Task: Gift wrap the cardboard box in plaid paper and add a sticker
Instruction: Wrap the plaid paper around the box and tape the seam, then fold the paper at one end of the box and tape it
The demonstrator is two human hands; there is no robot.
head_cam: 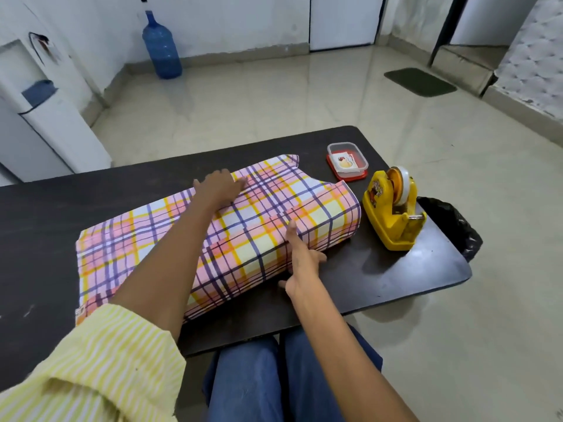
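The plaid paper, pink with yellow and purple lines, lies folded over the box on the dark table; the cardboard itself is hidden under it. My left hand lies flat on the paper's far top side with fingers straight. My right hand presses against the near side of the wrapped box, fingers extended upward along the overlapping paper edge. A sticker lies inside a small clear container with a red base at the far right of the table.
A yellow tape dispenser stands right of the wrapped box. A black plastic bag hangs at the table's right end. My legs in jeans are under the near edge. A blue water jug and a white dispenser stand beyond the table.
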